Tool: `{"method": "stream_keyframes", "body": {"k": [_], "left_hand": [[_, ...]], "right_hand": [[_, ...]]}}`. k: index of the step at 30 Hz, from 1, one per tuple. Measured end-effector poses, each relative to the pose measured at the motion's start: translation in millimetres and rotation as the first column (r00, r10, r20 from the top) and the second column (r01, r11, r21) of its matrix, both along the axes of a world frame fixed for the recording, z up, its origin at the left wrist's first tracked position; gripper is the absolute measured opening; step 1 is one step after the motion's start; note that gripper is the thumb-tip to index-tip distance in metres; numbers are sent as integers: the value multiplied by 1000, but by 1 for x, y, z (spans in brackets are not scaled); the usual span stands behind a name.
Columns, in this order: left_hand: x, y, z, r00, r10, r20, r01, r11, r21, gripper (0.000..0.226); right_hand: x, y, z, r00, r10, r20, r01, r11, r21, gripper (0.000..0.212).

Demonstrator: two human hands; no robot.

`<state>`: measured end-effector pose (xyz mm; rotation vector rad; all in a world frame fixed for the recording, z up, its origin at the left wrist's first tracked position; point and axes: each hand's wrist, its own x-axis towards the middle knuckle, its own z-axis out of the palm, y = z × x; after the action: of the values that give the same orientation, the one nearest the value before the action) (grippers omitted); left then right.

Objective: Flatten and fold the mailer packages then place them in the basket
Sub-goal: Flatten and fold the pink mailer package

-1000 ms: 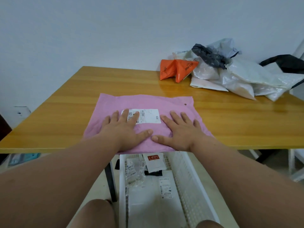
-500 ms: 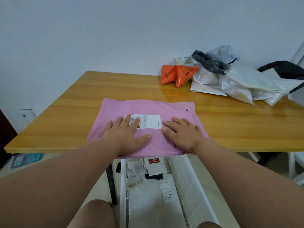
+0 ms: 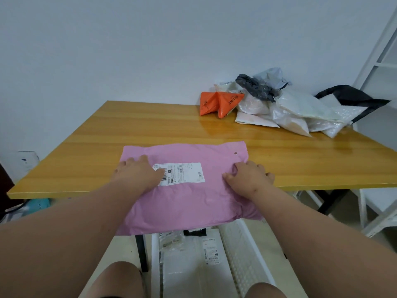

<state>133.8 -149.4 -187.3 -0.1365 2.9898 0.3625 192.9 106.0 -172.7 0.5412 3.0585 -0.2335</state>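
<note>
- Flat pink plastic mailer [image 3: 193, 190], centre frame, overhanging the wooden tabletop [image 3: 129, 130] (white label up).
- Left hand [image 3: 137, 173]: fingers flat, pressing.
- Right hand [image 3: 250, 176]: fingers curled, bunching its edge.

The pink mailer [image 3: 189, 190] lies flat in the middle of the frame, its near end hanging off the table edge, with a white label on top. More mailers [image 3: 277, 104] sit piled at the upper right. The white basket [image 3: 242, 250] stands at the bottom, holding flat mailers.

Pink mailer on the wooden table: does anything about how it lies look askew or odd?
Yes. The pink plastic mailer overhangs the wooden table's near edge, its front part drooping above the white basket.
</note>
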Motion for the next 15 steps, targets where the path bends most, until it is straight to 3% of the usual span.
{"method": "stream_keyframes", "body": {"k": [10, 13, 15], "left_hand": [[29, 2, 8, 976, -40, -212, 94, 963, 252, 37], [41, -1, 9, 971, -12, -237, 93, 938, 332, 28], [52, -1, 13, 977, -2, -213, 92, 906, 414, 26]], "right_hand": [[27, -7, -7, 989, 39, -143, -56, 991, -118, 41], [37, -4, -11, 971, 38, -235, -92, 970, -226, 30], [46, -1, -13, 961, 12, -277, -98, 949, -299, 33]]}}
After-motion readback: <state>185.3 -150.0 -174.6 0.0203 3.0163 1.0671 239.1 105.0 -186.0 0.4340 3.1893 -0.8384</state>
